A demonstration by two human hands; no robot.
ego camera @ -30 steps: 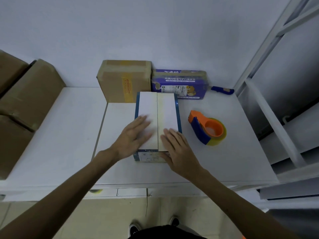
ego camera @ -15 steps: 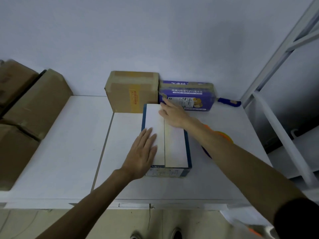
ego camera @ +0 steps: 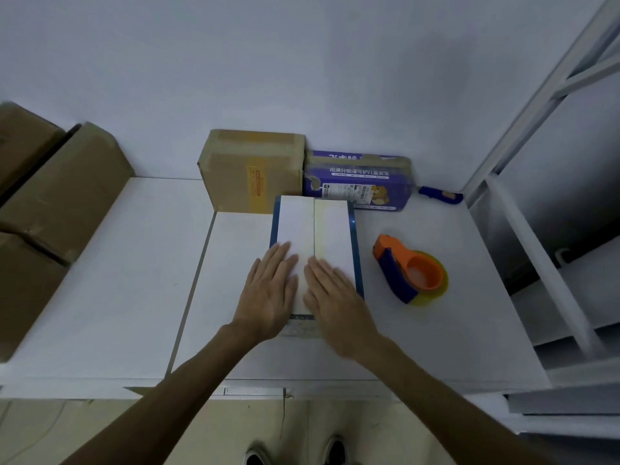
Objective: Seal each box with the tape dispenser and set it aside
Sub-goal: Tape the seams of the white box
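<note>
Table bears the box at its middle, flaps closed, a yellowish strip beside the seam. Left hand and right hand lie flat on its near end, fingers straight, gripping nothing. Dispenser sits untouched just right of the box. The step looks like pressing the top down. If that strip is tape, next comes gripping the box's sides and setting it aside.

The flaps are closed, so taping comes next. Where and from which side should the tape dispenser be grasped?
Probably with the right hand, the nearer one, coming from above. The tape dispenser lies on its side to the right of the box, hub ring facing up. Grip across the round roll, behind the far orange nose.
</note>
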